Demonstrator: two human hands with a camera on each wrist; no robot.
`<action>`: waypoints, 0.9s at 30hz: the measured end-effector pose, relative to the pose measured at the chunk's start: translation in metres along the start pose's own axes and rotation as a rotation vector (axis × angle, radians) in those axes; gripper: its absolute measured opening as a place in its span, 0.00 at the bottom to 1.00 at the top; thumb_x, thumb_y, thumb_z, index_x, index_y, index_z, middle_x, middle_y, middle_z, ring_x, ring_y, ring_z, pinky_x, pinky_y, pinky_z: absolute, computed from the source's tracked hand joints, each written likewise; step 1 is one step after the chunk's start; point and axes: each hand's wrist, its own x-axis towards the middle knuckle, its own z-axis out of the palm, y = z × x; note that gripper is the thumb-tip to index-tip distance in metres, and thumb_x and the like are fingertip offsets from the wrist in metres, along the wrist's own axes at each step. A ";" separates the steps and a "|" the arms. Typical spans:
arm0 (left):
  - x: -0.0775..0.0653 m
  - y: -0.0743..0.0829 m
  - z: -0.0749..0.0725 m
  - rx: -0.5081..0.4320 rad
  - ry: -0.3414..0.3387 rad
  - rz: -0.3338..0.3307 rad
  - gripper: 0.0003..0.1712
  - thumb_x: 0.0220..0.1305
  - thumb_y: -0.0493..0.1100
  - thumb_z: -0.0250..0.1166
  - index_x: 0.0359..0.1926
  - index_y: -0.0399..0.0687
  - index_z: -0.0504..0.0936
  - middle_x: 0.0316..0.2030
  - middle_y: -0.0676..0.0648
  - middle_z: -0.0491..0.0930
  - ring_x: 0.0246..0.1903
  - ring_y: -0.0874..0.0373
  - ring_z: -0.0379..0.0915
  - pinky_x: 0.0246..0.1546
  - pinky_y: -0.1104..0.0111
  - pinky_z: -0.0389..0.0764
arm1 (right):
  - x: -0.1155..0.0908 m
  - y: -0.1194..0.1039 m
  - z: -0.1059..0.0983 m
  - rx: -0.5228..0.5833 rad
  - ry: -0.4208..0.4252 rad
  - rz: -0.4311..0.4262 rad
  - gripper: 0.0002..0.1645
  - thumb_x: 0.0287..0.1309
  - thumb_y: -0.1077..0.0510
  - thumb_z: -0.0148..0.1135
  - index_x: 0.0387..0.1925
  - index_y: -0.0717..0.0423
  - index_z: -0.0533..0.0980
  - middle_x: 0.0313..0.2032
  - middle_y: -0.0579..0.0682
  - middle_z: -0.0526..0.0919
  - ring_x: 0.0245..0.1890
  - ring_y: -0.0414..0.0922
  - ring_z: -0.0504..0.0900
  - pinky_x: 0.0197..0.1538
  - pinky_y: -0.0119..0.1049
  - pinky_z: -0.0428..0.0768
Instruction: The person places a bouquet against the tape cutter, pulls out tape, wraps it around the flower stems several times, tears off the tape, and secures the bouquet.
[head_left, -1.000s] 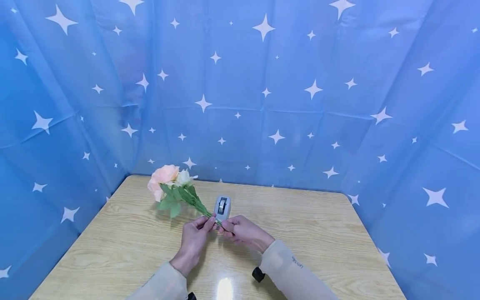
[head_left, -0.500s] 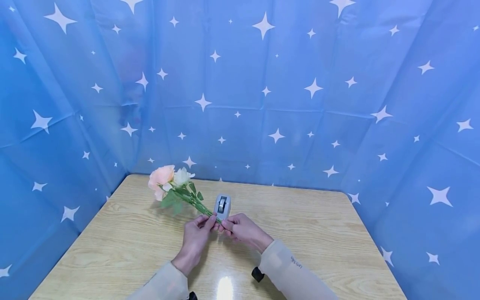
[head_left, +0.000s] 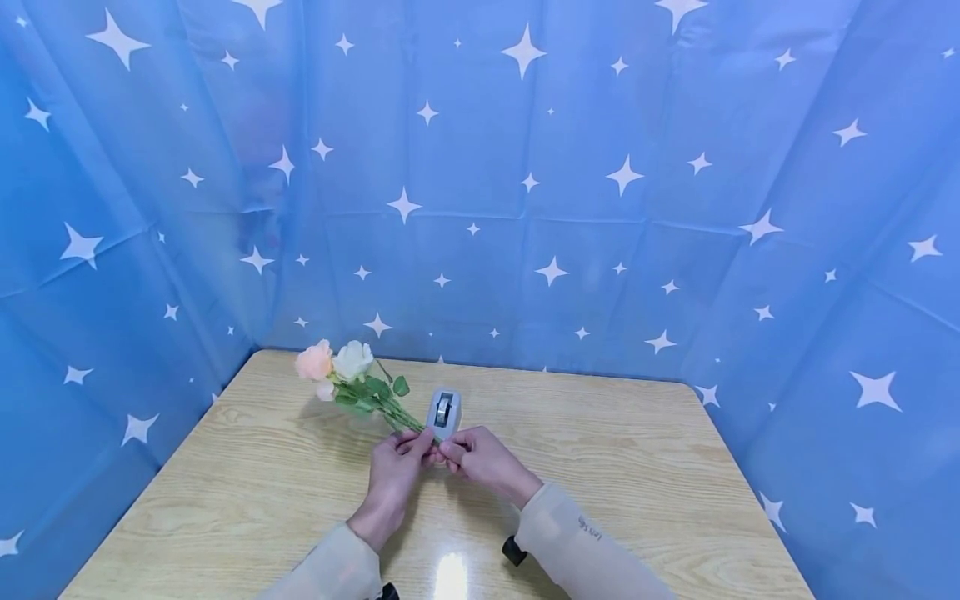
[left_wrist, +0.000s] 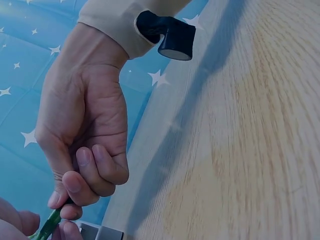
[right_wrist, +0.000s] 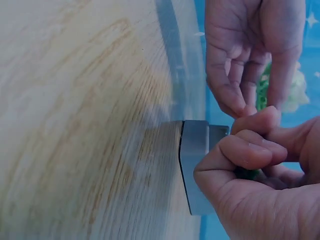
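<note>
A bunch of artificial-looking flowers, with a pink bloom (head_left: 314, 362), a white bloom (head_left: 353, 360) and green leaves, slants across the head view. Its stems (head_left: 402, 415) run down to both hands. My left hand (head_left: 393, 475) pinches them between thumb and fingers. Just to the right, my right hand (head_left: 491, 465) grips the lower stem ends, its fingers curled in the right wrist view. A bit of green stem (left_wrist: 50, 224) shows between the hands in the left wrist view. Right behind the fingertips stands a grey tape dispenser (head_left: 444, 414) with a roll in it.
The light wood table (head_left: 600, 467) carries the tape dispenser, whose side (right_wrist: 194, 170) shows close by the right fingers. A blue curtain (head_left: 480, 167) with white stars hangs round the table's back and sides.
The bunch has turned about its stems: the white bloom has come round beside the pink one and the leaves have shifted. Both hands stay nearly in place.
</note>
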 end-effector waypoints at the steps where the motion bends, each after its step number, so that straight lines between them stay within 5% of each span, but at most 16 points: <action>1: 0.000 0.000 0.000 -0.003 0.000 0.000 0.18 0.86 0.42 0.71 0.59 0.28 0.81 0.43 0.41 0.94 0.37 0.62 0.90 0.47 0.70 0.95 | 0.000 0.001 0.001 -0.016 0.005 -0.007 0.22 0.92 0.57 0.58 0.42 0.71 0.84 0.27 0.47 0.78 0.22 0.38 0.64 0.27 0.28 0.64; 11: 0.003 -0.005 -0.001 -0.016 0.026 -0.019 0.17 0.86 0.42 0.72 0.57 0.29 0.84 0.39 0.46 0.94 0.35 0.64 0.88 0.46 0.70 0.94 | 0.001 0.005 0.004 -0.043 0.012 -0.017 0.20 0.91 0.58 0.60 0.46 0.73 0.85 0.29 0.47 0.81 0.24 0.38 0.66 0.28 0.27 0.65; 27: 0.005 0.000 0.000 -0.031 0.020 -0.046 0.16 0.85 0.41 0.73 0.58 0.32 0.82 0.42 0.47 0.93 0.38 0.63 0.89 0.47 0.71 0.93 | 0.003 0.006 -0.011 0.079 -0.119 0.072 0.32 0.98 0.46 0.46 0.53 0.67 0.87 0.31 0.47 0.85 0.27 0.39 0.73 0.34 0.31 0.72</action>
